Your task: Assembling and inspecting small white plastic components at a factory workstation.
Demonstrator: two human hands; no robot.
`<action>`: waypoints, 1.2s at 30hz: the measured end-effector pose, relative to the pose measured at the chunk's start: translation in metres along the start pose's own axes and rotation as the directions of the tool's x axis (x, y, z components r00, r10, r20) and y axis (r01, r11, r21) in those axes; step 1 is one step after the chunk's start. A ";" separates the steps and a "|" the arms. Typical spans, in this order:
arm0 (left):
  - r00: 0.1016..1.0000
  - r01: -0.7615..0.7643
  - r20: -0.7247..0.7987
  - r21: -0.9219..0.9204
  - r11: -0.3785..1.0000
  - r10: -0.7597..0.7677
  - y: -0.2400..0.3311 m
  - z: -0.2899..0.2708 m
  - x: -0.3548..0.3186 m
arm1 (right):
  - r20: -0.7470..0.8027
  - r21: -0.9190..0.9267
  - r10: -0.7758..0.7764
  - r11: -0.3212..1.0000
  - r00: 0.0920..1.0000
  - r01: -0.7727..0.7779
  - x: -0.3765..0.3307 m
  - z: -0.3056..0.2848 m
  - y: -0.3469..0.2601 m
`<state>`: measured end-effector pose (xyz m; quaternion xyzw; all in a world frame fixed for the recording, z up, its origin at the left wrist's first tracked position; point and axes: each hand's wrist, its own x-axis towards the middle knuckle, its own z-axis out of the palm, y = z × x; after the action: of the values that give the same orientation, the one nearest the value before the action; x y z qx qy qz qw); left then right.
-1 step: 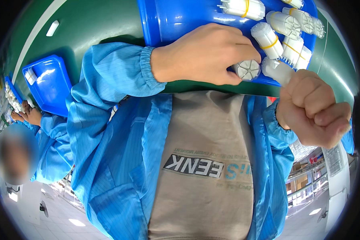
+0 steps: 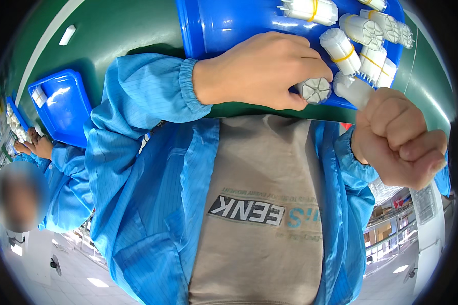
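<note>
A blue tray (image 2: 229, 25) lies on a green table (image 2: 117, 30) in front of me and holds several white cylindrical bundles (image 2: 341, 51) bound with yellow bands. My left hand (image 2: 259, 68) rests on the tray's near edge, its fingertips gripping the round end of one white bundle (image 2: 315, 90). My right hand (image 2: 399, 140) is a closed fist just right of it, wrapped around the lower end of another white bundle (image 2: 353, 89) that sticks out toward the tray. Both my sleeves are blue.
A second blue tray (image 2: 61, 104) sits on the table at the left. A co-worker in a blue coat (image 2: 61, 178) works there, hands (image 2: 35, 145) near a small tray of white parts (image 2: 12, 122). My blue coat hangs open over a beige shirt (image 2: 259, 203).
</note>
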<state>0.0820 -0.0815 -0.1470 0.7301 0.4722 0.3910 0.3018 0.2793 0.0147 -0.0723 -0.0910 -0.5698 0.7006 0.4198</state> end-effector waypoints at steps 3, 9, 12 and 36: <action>0.997 0.001 0.079 -0.012 1.000 0.000 0.000 0.000 0.003 | -0.012 -0.086 0.052 0.995 0.999 -0.053 -0.003 0.012 0.009; 0.996 -0.015 0.093 0.015 1.000 0.013 0.001 -0.002 0.002 | 0.078 -0.139 0.070 0.989 0.995 -0.058 -0.002 0.016 0.008; 0.994 0.032 0.098 0.059 0.998 -0.037 0.006 -0.005 -0.003 | 0.150 -0.212 0.042 0.977 0.988 -0.010 0.002 0.022 0.012; 0.975 0.141 0.167 0.050 0.989 -0.148 0.008 -0.003 -0.002 | 0.234 -0.266 0.093 0.964 0.968 -0.028 0.012 0.017 0.008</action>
<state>0.0830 -0.0859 -0.1394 0.7301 0.5039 0.2953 0.3546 0.2570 0.0107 -0.0689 -0.0757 -0.7014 0.6378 0.3091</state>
